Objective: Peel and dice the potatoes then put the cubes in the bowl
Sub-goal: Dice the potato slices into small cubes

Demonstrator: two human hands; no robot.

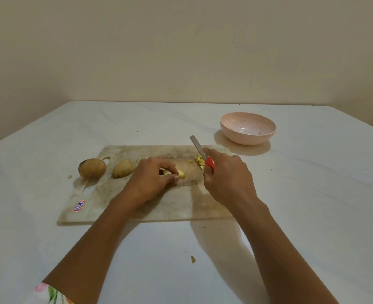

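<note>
Head view looks down on a white table (312, 194) where a worn, pale rectangular cutting board (137, 207) lies crosswise in front of the person. The left hand (150, 179) rests on the middle of the board, its fingers and thumb curled round a peeled, pale yellow potato piece (181, 173) that it holds down against the board. Most of the piece is hidden under the fingers.

The right hand (227, 174) is just to the right of it and grips a small knife with a red handle and a flat steel blade (197, 147). The fingers are wrapped round the handle, and the blade points up and away, clear of the board.

A small heap of yellow potato cubes (199, 161) lies on the board just behind the knife hand. Two whole brown unpeeled potatoes lie at the left end: a round potato (92, 167) at the board's edge by the handle slot, and a longer potato (123, 171) beside it, close to the left hand.

A speckled pale pink round bowl (247, 139) stands on the table beyond the board's far right corner, apart from the cubes.

A red-bordered sticker (79, 206) marks the board's near left corner. A scrap of peel (193, 259) lies on the table between the forearms, and a floral sleeve (47, 292) shows at the lower left.
</note>
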